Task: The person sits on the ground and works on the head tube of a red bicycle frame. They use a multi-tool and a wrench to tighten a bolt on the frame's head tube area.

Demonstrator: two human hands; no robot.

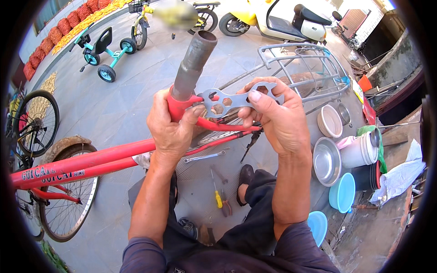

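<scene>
A red bicycle frame (109, 155) runs from the left to the middle, with a bare grey metal seat post (191, 68) rising at a slant from its red seat tube. My left hand (169, 127) is closed round the top of that tube, thumb toward the clamp bolt. In my right hand (284, 118) is a flat silver multi-hole bicycle spanner (234, 101), pinched between thumb and fingers. The spanner's left end lies at the bolt beside the post; whether it is seated on the bolt I cannot tell.
On the ground below lie a combination wrench (205, 157), a yellow-handled screwdriver (218, 199) and pliers (226, 208). A grey rear rack (302, 68) stands beyond my right hand. Basins (327, 161) and buckets (359, 152) sit at the right; a teal tricycle (107, 57) and a scooter (282, 25) stand farther off.
</scene>
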